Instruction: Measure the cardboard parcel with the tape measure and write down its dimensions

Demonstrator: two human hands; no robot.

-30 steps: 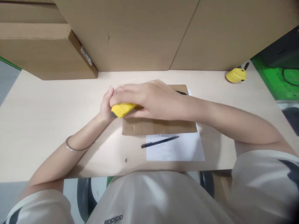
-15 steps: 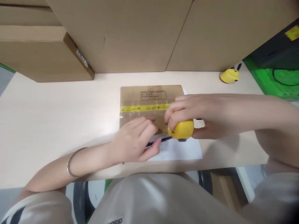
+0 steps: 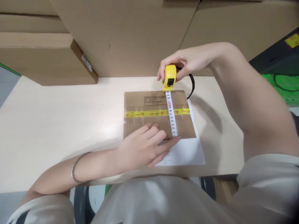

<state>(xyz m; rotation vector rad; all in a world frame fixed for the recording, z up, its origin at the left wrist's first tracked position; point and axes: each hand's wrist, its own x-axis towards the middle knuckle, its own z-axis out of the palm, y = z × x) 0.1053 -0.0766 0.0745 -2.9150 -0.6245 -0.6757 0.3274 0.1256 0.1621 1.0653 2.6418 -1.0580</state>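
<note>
A brown cardboard box (image 3: pixel 137 124) lies on a sheet of white paper (image 3: pixel 189 152). Yellow printed sealing tape runs across its top, with a printed label above the strip. My right hand (image 3: pixel 178 63) grips a yellow tape measure (image 3: pixel 170 76) at the box's far edge. Its white measuring blade (image 3: pixel 171 115) stretches over the box top from far to near edge. At the near edge, the index finger of my left hand (image 3: pixel 147 144) holds the blade's end, the other fingers curled on the box. A black wrist strap (image 3: pixel 192 85) hangs from the tape measure.
Large cardboard boxes (image 3: pixel 130 37) stand along the back of the pale table (image 3: pixel 98 112). More boxes (image 3: pixel 51 62) are at the far left. A green surface with a dark cable (image 3: pixel 285 88) lies beyond my right arm.
My right hand has moved away from me with the tape measure, drawing the blade out over the box. My left index finger has straightened at the near edge.
</note>
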